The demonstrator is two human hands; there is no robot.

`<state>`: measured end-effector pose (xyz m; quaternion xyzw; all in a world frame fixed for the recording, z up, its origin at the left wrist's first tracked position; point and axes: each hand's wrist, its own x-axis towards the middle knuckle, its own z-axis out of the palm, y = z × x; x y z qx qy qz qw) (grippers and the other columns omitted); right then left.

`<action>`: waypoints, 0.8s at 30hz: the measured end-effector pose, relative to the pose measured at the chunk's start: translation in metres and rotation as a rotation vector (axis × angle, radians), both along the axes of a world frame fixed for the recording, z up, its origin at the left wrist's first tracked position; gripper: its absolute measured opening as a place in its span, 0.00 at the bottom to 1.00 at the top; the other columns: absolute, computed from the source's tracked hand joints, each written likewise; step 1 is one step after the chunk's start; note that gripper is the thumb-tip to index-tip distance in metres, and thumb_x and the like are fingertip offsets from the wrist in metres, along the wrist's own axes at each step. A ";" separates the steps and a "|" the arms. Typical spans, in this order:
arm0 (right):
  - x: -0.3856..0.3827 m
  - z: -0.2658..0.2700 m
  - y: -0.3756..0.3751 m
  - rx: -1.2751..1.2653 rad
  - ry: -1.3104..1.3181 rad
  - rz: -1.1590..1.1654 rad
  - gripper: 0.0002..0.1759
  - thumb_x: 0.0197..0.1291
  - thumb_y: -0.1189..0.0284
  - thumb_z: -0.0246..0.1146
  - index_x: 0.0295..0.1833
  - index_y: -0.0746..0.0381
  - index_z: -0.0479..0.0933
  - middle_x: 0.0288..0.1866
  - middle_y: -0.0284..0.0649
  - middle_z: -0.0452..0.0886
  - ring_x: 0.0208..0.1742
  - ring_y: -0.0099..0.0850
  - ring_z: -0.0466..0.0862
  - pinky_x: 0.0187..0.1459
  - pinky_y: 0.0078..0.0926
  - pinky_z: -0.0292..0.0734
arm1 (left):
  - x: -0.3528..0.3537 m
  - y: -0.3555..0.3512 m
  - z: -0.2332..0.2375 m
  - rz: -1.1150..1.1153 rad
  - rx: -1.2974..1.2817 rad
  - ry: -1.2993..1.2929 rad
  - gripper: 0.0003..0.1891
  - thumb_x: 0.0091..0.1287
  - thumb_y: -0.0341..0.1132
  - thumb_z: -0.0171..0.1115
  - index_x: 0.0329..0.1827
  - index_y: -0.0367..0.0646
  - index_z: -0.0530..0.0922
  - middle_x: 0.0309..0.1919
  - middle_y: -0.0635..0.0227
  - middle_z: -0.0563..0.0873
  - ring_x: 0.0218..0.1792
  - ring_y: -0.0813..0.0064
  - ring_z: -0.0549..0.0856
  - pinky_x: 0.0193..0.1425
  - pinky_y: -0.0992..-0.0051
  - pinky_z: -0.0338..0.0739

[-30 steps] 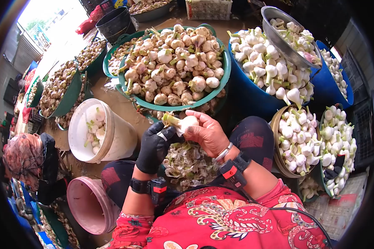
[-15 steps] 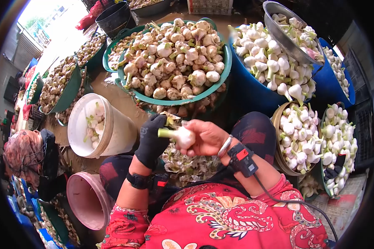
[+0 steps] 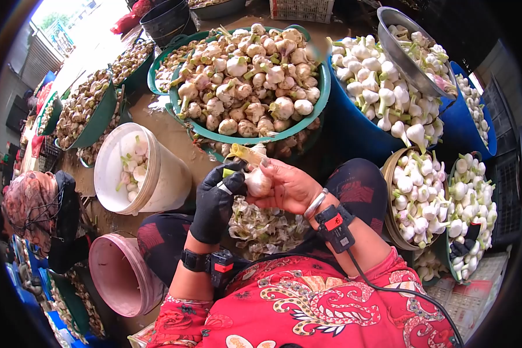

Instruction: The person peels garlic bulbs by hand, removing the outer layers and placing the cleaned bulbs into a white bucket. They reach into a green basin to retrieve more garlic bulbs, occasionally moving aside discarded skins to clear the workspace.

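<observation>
My left hand (image 3: 216, 200), in a black glove, is closed around the green stem of a garlic bulb (image 3: 258, 182). Bare fingers of my right hand (image 3: 287, 188) hold the same bulb from the other side, near a strip of yellowish skin (image 3: 246, 154) that sticks up from it. Below both hands lies a heap of peeled garlic skins (image 3: 267, 229) between my knees. Just beyond them stands a green basin (image 3: 325, 95) piled with unpeeled, brownish garlic bulbs (image 3: 238, 66).
At the left are a white bucket (image 3: 171, 182) with a few cleaned bulbs and a pink bucket (image 3: 113, 272). Blue tubs (image 3: 351, 136) and a metal bowl (image 3: 391, 49) of white garlic stand at the right. Another person (image 3: 35, 203) is at the far left.
The bulb's stem now points up-left inside my gloved fingers, and a yellowish skin strip stands away from the bulb. The view has shifted slightly.
</observation>
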<state>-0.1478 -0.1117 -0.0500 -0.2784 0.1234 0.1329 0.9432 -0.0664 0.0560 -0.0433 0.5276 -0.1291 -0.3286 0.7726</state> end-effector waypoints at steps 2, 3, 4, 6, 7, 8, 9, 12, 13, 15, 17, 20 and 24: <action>0.001 0.007 0.001 -0.262 0.038 -0.077 0.17 0.68 0.65 0.56 0.58 0.59 0.70 0.44 0.38 0.81 0.42 0.32 0.83 0.43 0.30 0.81 | 0.003 0.001 -0.001 -0.009 -0.020 -0.033 0.14 0.67 0.32 0.59 0.53 0.36 0.77 0.41 0.66 0.84 0.39 0.77 0.82 0.45 0.77 0.77; 0.003 0.005 0.004 -0.262 0.038 -0.078 0.17 0.68 0.65 0.56 0.58 0.59 0.70 0.44 0.38 0.81 0.42 0.32 0.83 0.43 0.30 0.81 | 0.005 0.001 -0.001 -0.015 -0.041 -0.065 0.13 0.67 0.31 0.60 0.52 0.35 0.78 0.41 0.67 0.84 0.37 0.79 0.82 0.43 0.78 0.77; 0.006 0.001 0.009 -0.537 -0.115 -0.247 0.14 0.66 0.68 0.56 0.55 0.60 0.73 0.42 0.38 0.81 0.40 0.31 0.83 0.42 0.29 0.79 | 0.009 0.001 -0.002 -0.011 -0.044 -0.065 0.13 0.67 0.31 0.60 0.52 0.35 0.78 0.41 0.67 0.84 0.37 0.79 0.82 0.43 0.78 0.77; 0.004 0.013 0.006 -1.536 -0.405 -0.541 0.08 0.59 0.74 0.60 0.44 0.62 0.78 0.35 0.43 0.79 0.37 0.37 0.81 0.40 0.28 0.75 | 0.018 0.003 -0.001 0.043 -0.027 -0.126 0.15 0.68 0.34 0.59 0.53 0.34 0.77 0.39 0.66 0.84 0.38 0.78 0.82 0.44 0.78 0.76; 0.002 0.016 0.006 -1.530 -0.421 -0.539 0.08 0.59 0.74 0.60 0.44 0.62 0.78 0.35 0.43 0.79 0.37 0.37 0.81 0.40 0.28 0.75 | 0.024 0.004 0.003 0.055 -0.027 -0.137 0.15 0.68 0.34 0.59 0.53 0.34 0.77 0.39 0.66 0.84 0.38 0.78 0.82 0.44 0.78 0.76; -0.004 0.016 0.011 -1.636 -0.545 -0.324 0.08 0.58 0.74 0.61 0.42 0.62 0.79 0.32 0.45 0.78 0.36 0.40 0.80 0.39 0.31 0.75 | 0.028 0.007 0.007 0.088 -0.062 -0.073 0.16 0.69 0.37 0.58 0.53 0.34 0.77 0.39 0.66 0.84 0.38 0.77 0.83 0.45 0.77 0.76; -0.009 0.014 0.013 -1.729 -0.669 -0.099 0.08 0.56 0.74 0.61 0.41 0.62 0.80 0.29 0.47 0.77 0.35 0.44 0.80 0.38 0.34 0.76 | 0.032 0.010 0.010 0.121 -0.098 -0.009 0.17 0.69 0.39 0.57 0.54 0.34 0.76 0.39 0.65 0.84 0.38 0.75 0.83 0.46 0.76 0.76; -0.010 -0.036 -0.008 -1.735 -0.353 -0.057 0.06 0.52 0.73 0.64 0.36 0.62 0.78 0.32 0.48 0.81 0.35 0.46 0.82 0.37 0.36 0.78 | 0.038 0.020 0.005 0.193 -0.176 0.202 0.17 0.70 0.42 0.56 0.52 0.37 0.76 0.38 0.66 0.84 0.38 0.73 0.84 0.44 0.75 0.76; -0.008 -0.042 -0.018 -1.646 -0.135 -0.117 0.12 0.49 0.73 0.66 0.41 0.62 0.79 0.34 0.49 0.82 0.36 0.44 0.84 0.39 0.33 0.78 | 0.038 0.022 0.003 0.223 -0.216 0.317 0.17 0.71 0.44 0.55 0.51 0.38 0.76 0.38 0.66 0.84 0.38 0.72 0.84 0.43 0.75 0.77; -0.004 -0.024 -0.028 -1.760 -0.063 0.138 0.21 0.46 0.70 0.69 0.48 0.63 0.78 0.35 0.48 0.83 0.35 0.40 0.85 0.39 0.32 0.78 | 0.037 0.026 -0.001 0.238 -0.206 0.356 0.16 0.70 0.44 0.55 0.49 0.39 0.76 0.37 0.66 0.84 0.39 0.72 0.84 0.41 0.74 0.77; 0.001 -0.020 -0.016 -1.578 -0.312 0.245 0.25 0.43 0.71 0.72 0.50 0.65 0.78 0.36 0.40 0.84 0.35 0.28 0.83 0.40 0.27 0.79 | 0.039 0.026 -0.016 0.140 -0.189 0.305 0.17 0.70 0.44 0.55 0.50 0.40 0.76 0.39 0.67 0.84 0.40 0.71 0.84 0.41 0.72 0.78; 0.014 -0.009 0.012 -1.079 -0.146 -0.014 0.17 0.50 0.77 0.67 0.48 0.65 0.78 0.34 0.34 0.82 0.32 0.20 0.80 0.38 0.22 0.77 | 0.028 0.020 -0.012 -0.058 0.446 -0.679 0.16 0.72 0.43 0.52 0.50 0.39 0.75 0.41 0.65 0.84 0.42 0.70 0.84 0.44 0.72 0.78; 0.017 0.001 0.004 -1.040 -0.231 -0.176 0.05 0.60 0.78 0.59 0.41 0.64 0.78 0.32 0.33 0.82 0.31 0.20 0.79 0.35 0.18 0.76 | 0.019 0.015 0.005 0.056 -0.110 0.246 0.14 0.68 0.31 0.56 0.55 0.35 0.73 0.44 0.62 0.84 0.44 0.67 0.84 0.50 0.70 0.78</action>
